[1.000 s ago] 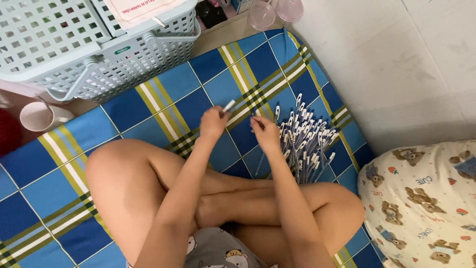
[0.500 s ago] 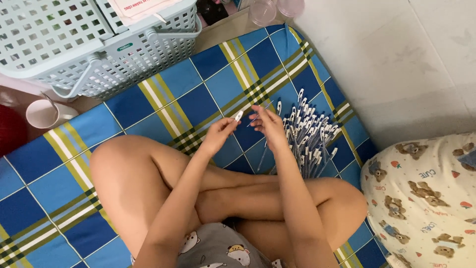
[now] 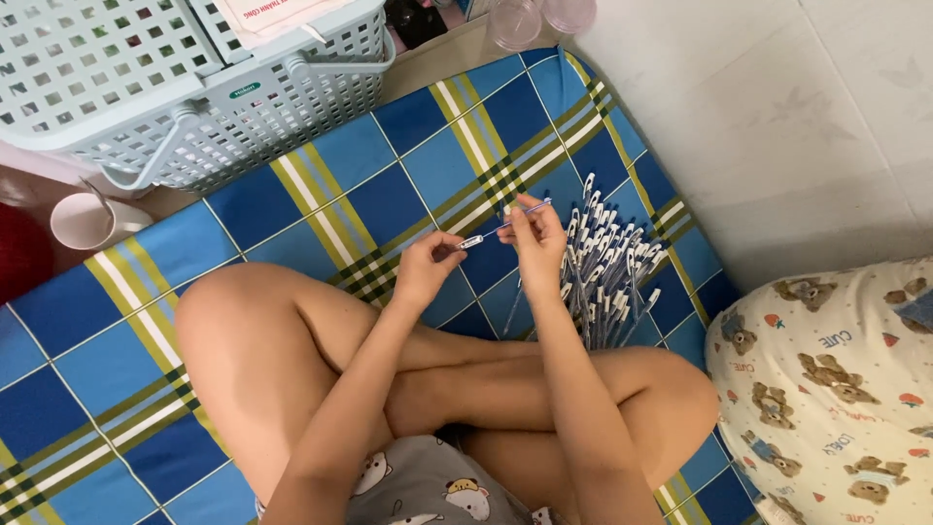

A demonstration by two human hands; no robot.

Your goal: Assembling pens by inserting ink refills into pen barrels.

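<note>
Left hand (image 3: pixel 425 264) pinching the white end of a pen (image 3: pixel 486 236); right hand (image 3: pixel 539 238) pinching the same pen's clear barrel, the pen spanning between them above the crossed legs. Pen pile (image 3: pixel 610 267) just right of the right hand, on a blue plaid mat (image 3: pixel 369 185). White baskets (image 3: pixel 185 78) and a cup (image 3: pixel 83 219) well beyond the left hand; bear-print pillow (image 3: pixel 836 379) far right.

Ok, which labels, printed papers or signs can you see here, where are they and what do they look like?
Green label: small oval sticker on the grey basket's side, top left.
Printed paper: white sheet with red lettering, lying in the basket, top edge.
Pillow: lower right, cream fabric with bear prints and small lettering.
</note>
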